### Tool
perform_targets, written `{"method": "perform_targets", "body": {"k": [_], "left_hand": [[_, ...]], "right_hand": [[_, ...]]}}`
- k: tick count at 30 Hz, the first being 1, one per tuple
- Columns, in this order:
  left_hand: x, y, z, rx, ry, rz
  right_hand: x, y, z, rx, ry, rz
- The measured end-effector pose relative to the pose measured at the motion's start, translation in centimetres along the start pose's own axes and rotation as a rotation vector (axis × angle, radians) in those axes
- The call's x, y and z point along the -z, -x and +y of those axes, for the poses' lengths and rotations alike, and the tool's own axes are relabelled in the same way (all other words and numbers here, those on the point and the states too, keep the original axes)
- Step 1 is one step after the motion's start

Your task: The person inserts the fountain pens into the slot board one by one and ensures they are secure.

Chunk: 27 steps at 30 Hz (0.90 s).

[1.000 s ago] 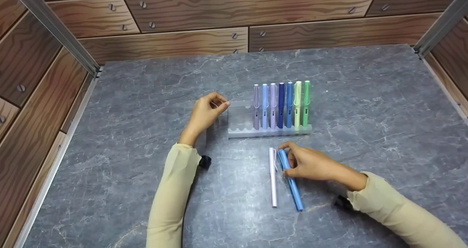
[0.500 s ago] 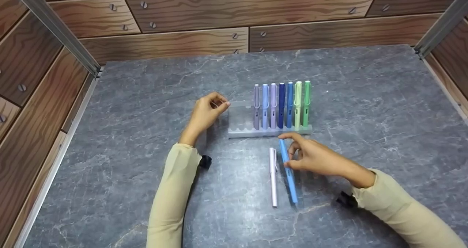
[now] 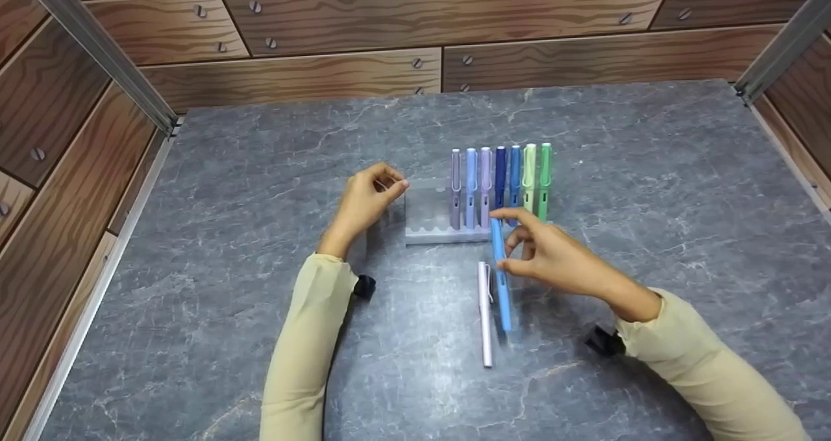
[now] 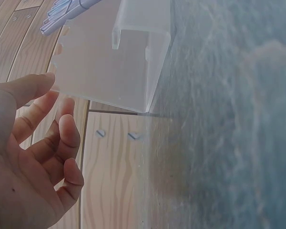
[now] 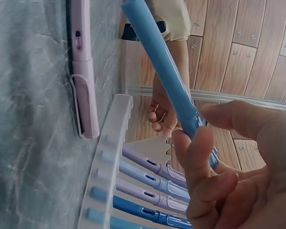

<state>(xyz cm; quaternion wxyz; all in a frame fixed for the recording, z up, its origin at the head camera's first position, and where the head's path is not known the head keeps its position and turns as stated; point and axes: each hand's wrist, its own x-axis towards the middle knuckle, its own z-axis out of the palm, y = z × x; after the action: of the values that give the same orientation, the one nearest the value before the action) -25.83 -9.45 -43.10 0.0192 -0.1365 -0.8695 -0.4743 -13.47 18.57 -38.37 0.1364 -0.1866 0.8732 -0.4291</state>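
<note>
My right hand (image 3: 545, 256) pinches a light-blue pen (image 3: 502, 298) between thumb and fingers and holds it tilted just above the table, with its upper end at the front of the translucent pen rack (image 3: 428, 217). The wrist view shows the same grip, right hand (image 5: 238, 181) on the light-blue pen (image 5: 157, 57). A pale pink pen (image 3: 485, 317) lies flat just left of it. Several lilac, blue and green pens (image 3: 500, 184) stand in the rack's right part. My left hand (image 3: 370, 197) rests at the rack's left end with loosely curled fingers and holds nothing.
The grey marble-look tabletop (image 3: 649, 188) is walled by wood-pattern panels (image 3: 324, 12) at the back and both sides, with metal rails (image 3: 97, 51) in the corners. The rack's left slots (image 4: 114, 62) stand unfilled.
My right hand has lifted the light-blue pen off the table and carried it up and left toward the rack. The left hand and the pink pen have stayed put.
</note>
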Motion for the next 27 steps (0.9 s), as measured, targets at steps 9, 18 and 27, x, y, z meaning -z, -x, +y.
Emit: {"method": "perform_targets", "body": {"k": [9, 18, 27], "left_hand": [[0.0, 0.1, 0.1, 0.001, -0.002, 0.007], [0.0, 0.1, 0.2, 0.018, -0.010, -0.004], [0.1, 0.1, 0.2, 0.003, -0.015, -0.001]], "right_hand": [[-0.3, -1.6, -1.1, 0.103, 0.100, 0.172], [0.0, -3.3, -2.6, 0.123, 0.155, 0.264], [-0.1, -4.8, -3.4, 0.164, 0.139, 0.327]]}}
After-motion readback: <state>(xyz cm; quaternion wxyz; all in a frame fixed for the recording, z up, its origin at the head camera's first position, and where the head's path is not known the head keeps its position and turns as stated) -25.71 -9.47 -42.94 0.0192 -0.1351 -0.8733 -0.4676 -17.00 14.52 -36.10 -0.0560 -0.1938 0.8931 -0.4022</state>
